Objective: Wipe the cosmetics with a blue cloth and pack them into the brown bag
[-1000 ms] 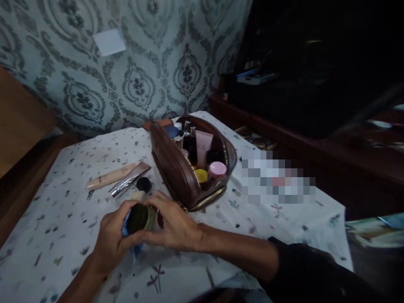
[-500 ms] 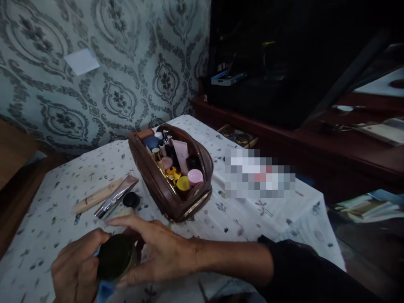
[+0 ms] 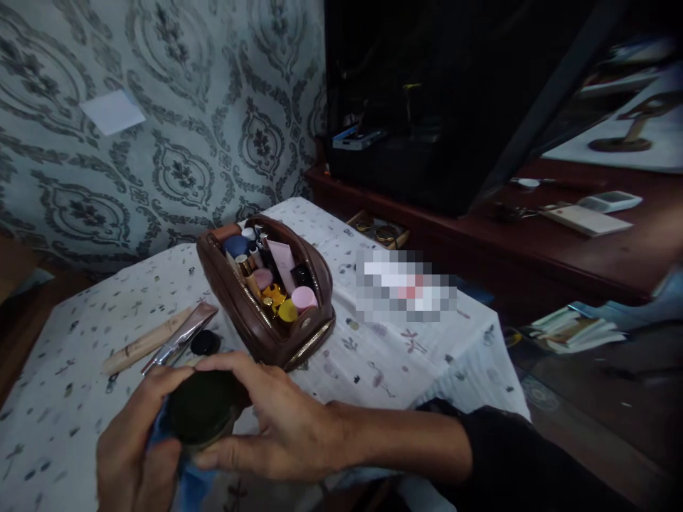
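Both my hands close round a small round jar with a dark lid (image 3: 205,412) low in the view. My left hand (image 3: 136,455) grips it from the left together with a blue cloth (image 3: 184,480). My right hand (image 3: 277,427) wraps over its right side, thumb under and fingers curled on top. Just beyond them stands an open brown cosmetic pouch (image 3: 256,323) packed with tubes, bottles and small jars.
A beige tube (image 3: 146,341), a metallic tube (image 3: 178,338) and a small black cap (image 3: 205,343) lie on the floral tablecloth (image 3: 400,363) left of the pouch. A dark wooden shelf (image 3: 533,235) runs along the right, with books (image 3: 573,331) on the floor below it.
My view has swung right and the hands with the jar have come nearer. My right hand's fingers, spread half a second ago, have curled back round the jar.
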The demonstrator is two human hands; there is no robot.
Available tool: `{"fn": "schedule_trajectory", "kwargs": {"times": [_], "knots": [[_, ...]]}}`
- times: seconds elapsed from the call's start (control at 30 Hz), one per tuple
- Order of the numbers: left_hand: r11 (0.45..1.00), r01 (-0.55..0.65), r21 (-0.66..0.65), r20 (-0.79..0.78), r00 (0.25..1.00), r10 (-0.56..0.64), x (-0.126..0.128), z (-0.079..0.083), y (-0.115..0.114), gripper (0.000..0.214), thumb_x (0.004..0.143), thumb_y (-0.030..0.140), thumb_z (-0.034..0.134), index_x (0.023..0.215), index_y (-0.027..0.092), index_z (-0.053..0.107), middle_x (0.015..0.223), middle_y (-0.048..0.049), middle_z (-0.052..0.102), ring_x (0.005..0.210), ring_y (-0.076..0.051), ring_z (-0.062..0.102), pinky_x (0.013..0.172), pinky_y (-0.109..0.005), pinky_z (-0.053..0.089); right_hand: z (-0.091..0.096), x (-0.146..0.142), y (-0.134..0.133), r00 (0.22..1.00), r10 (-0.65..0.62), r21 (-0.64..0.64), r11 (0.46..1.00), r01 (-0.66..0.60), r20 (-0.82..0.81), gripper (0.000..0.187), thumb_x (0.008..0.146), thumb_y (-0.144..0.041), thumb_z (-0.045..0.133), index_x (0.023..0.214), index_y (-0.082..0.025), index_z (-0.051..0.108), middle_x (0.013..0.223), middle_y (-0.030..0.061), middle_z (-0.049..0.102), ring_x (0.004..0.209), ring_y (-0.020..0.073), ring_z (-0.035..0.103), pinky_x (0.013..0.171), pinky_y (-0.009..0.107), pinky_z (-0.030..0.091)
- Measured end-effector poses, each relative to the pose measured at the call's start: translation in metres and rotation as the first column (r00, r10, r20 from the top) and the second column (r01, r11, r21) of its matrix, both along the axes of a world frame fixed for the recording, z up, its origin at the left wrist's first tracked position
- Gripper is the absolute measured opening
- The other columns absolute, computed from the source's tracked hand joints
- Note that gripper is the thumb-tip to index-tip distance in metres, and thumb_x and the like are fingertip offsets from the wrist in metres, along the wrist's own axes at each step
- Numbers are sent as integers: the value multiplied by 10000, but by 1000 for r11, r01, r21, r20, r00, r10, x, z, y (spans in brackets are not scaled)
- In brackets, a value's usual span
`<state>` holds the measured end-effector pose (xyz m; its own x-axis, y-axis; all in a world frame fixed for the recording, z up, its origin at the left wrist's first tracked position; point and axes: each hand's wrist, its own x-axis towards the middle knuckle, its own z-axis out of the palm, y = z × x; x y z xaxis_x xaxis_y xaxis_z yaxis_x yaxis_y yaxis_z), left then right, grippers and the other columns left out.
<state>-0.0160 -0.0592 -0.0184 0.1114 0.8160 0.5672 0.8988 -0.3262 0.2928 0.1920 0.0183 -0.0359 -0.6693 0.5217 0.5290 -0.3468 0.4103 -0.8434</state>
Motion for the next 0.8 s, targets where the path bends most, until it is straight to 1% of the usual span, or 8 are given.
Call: {"fn": "schedule_trajectory", "kwargs": {"times": [0.1,0.27,0.37,0.43,0.53,0.63,0.73,0.8], "knots": [[997,59,40,-7,998,-58,24,8,-3,436,999,533,377,1152,197,608,1045,-88,680,900,-227,696,720,-298,573,4,9,-4,1000,16,-55,998,-15,23,608,884,-498,690,1340,-187,433,1072,67,631,924,176,623,849,317,541],[984,162,73,-44,986,-159,35,13,-2,380,1022,470,378,1134,192,611,978,-72,687,831,-201,686,681,-281,565,22,29,-6,992,-42,8,999,41,121,530,858,-458,735,1285,-238,512,1132,63,582,1036,197,599,921,350,541],[982,143,122,87,984,-154,45,24,5,275,1026,329,391,1046,205,635,952,-37,696,834,-186,683,701,-282,567,37,47,-5,981,-57,40,998,51,185,474,857,-402,754,1260,-249,558,1095,44,618,1035,205,620,916,330,554],[982,132,133,94,985,-145,57,35,14,238,1003,201,404,1033,206,640,941,-18,694,833,-164,679,731,-273,569,48,60,-3,980,-76,3,997,77,185,473,849,-324,772,1266,-264,558,1132,32,644,1054,198,638,910,295,559],[975,168,148,-165,976,-143,71,51,34,261,968,127,461,1156,174,636,1086,-75,708,954,-187,695,838,-310,580,63,73,8,979,-196,-155,967,204,62,450,841,-293,776,1231,-282,553,1159,14,663,1052,187,665,881,277,580],[963,212,167,-525,846,-95,75,54,51,304,955,120,476,1205,151,645,1170,-123,712,981,-231,704,790,-338,597,76,75,27,951,-306,-265,915,303,28,329,866,-345,743,1127,-265,560,1108,16,685,992,192,700,780,293,607],[972,207,113,-687,723,-74,71,47,59,308,955,120,465,1192,135,662,1177,-138,720,956,-253,707,700,-337,598,81,68,46,936,-346,-170,920,353,70,342,869,-403,734,1103,-236,548,1070,27,689,958,189,707,755,304,606],[973,210,93,-713,696,-82,65,41,58,328,950,108,468,1219,121,656,1198,-150,712,974,-262,702,681,-332,593,77,62,57,924,-370,-72,923,377,95,348,870,-400,735,1107,-221,552,1054,32,682,952,182,699,772,308,599]]}}
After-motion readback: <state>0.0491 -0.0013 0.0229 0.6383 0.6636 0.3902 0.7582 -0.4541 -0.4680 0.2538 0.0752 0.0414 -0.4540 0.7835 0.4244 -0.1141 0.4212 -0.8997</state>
